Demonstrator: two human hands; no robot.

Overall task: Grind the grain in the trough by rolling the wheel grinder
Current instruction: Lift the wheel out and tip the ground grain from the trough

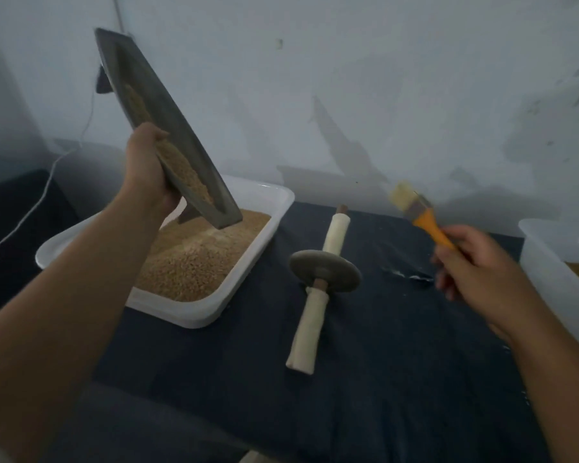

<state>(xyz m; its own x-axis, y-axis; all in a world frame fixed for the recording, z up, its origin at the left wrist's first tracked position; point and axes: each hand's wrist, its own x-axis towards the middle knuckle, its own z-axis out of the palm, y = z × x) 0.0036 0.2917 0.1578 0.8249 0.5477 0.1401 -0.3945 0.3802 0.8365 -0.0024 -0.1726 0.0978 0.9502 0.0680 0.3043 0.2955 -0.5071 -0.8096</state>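
My left hand [147,172] grips the long grey trough [178,128] by its side and holds it tilted steeply, low end over the white tray [271,215]. Tan grain [181,168] lies along the trough's groove and more grain [194,262] fills the tray. The wheel grinder [325,272], a grey stone disc on a rod with cloth-wrapped handles, lies flat on the dark cloth in the middle. My right hand [472,265] holds a brush [415,208] with an orange handle and pale bristles, raised to the right of the grinder.
A second white container [555,262] stands at the right edge with some tan material inside. A white cable [30,208] runs down at the left. The dark cloth [381,379] covers the table. A pale wall rises close behind.
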